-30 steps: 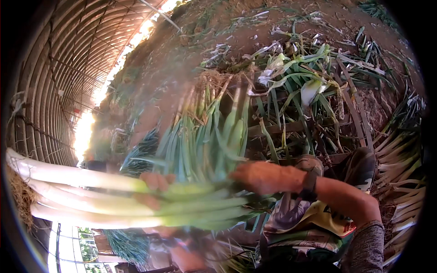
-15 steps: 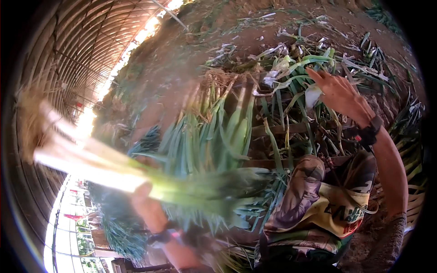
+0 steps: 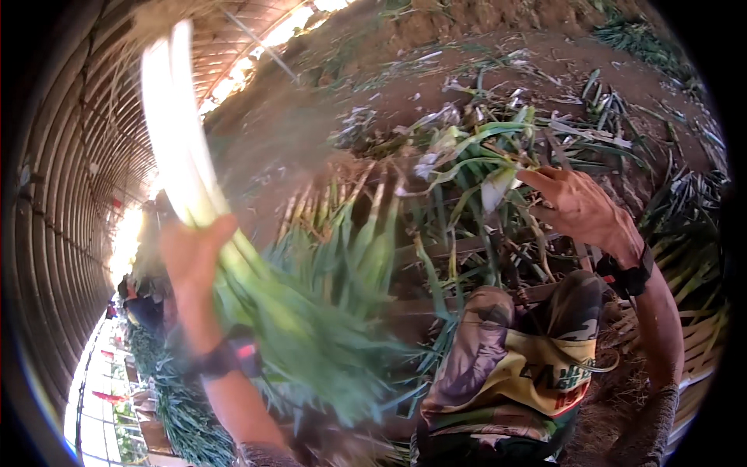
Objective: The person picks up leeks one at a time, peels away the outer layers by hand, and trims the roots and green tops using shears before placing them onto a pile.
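Observation:
My left hand (image 3: 194,253) is closed round a small bunch of long green onions (image 3: 183,132), raised at the left. Their white stalks and brown roots point up, and the green leaves hang down to the right, blurred by motion. Below and beyond them lies a row of green onions (image 3: 366,241) with the roots at the far end, partly hidden by the held bunch. At the right, my right hand (image 3: 580,210) has its fingers stretched towards a pile of peeled leaves (image 3: 498,140). A pale strip of leaf (image 3: 498,187) hangs close to its fingertips.
Loose trimmings are strewn over the brown soil (image 3: 342,101). More green onions (image 3: 183,412) are heaped at the lower left, near another person (image 3: 144,307). A further heap (image 3: 692,257) lies at the right. An arched tunnel wall (image 3: 62,210) rises on the left.
My left hand has swung the green onions from lying nearly level to upright, roots up. My right hand sits slightly lower in the picture, still beside the leaf pile. The view has shifted somewhat.

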Action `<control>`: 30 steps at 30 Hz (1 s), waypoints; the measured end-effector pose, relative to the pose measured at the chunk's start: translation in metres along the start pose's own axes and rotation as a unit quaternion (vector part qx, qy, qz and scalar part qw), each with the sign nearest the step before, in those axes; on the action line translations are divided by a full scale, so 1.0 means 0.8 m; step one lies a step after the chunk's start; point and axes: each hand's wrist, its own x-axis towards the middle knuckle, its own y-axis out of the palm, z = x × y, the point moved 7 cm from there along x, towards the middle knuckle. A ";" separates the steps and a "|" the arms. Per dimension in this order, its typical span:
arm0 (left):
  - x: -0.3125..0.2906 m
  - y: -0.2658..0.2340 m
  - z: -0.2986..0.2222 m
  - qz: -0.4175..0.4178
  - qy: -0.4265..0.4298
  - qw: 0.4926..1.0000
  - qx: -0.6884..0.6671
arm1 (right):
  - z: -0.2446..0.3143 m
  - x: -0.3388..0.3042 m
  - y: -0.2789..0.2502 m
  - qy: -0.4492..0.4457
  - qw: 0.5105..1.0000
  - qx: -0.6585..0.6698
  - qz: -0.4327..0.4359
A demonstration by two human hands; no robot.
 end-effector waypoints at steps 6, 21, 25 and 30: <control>-0.020 0.091 -0.117 -0.073 0.263 0.904 0.330 | 0.075 0.008 -0.049 -0.094 0.987 -0.058 -0.117; -0.231 0.315 -0.080 0.241 0.489 0.824 0.153 | 0.043 -0.040 0.061 -0.193 0.928 -0.288 -0.137; -0.241 0.330 -0.079 0.260 0.485 0.826 0.119 | 0.027 -0.055 0.056 -0.203 0.945 -0.250 -0.061; -0.241 0.347 -0.063 0.263 0.478 0.828 0.128 | 0.012 -0.046 0.069 -0.198 0.952 -0.227 -0.055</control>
